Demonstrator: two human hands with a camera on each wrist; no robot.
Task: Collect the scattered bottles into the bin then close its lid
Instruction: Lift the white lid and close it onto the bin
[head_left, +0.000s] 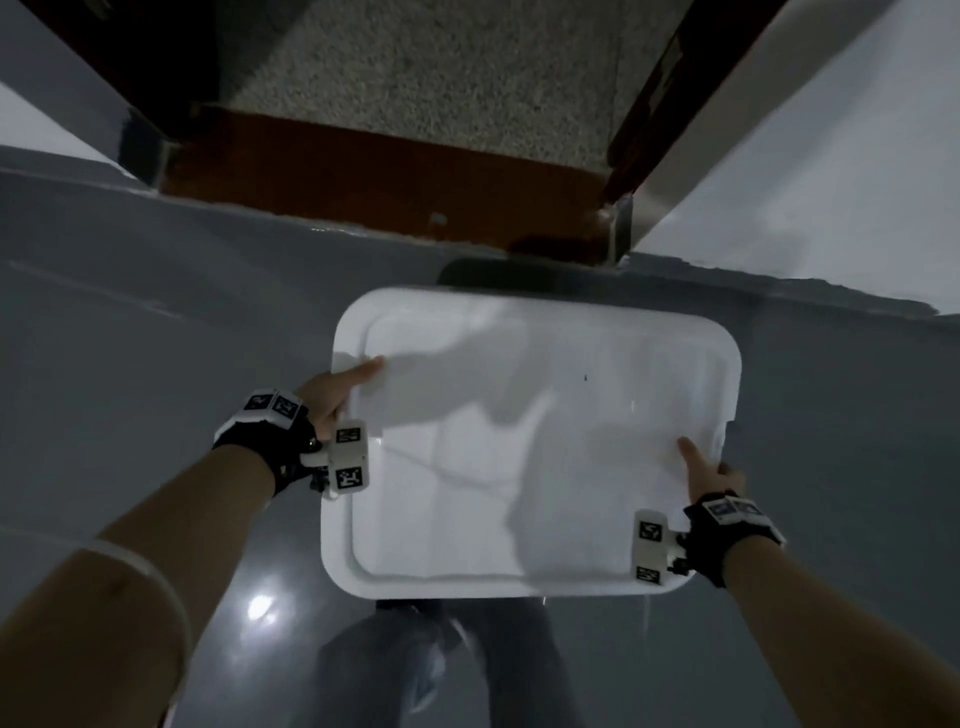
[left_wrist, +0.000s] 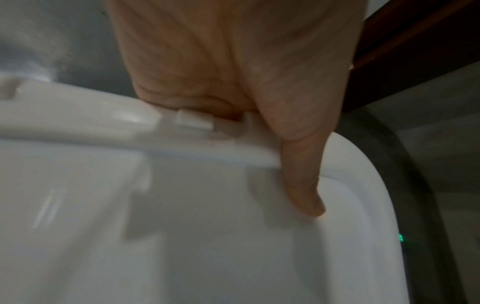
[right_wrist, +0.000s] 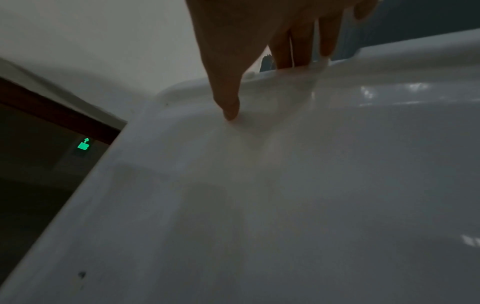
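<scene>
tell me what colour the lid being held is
White, plain, no pattern; the lid shows best in the head view.

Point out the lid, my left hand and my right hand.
lid (head_left: 545, 467): head view, middle of its flat white top.
left hand (head_left: 332, 392): head view, back of the hand at the lid's left edge.
right hand (head_left: 709, 475): head view, knuckles at the lid's right edge.

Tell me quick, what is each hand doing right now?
Left hand: grips the white lid at its left edge.
Right hand: grips the lid's right edge.
</scene>
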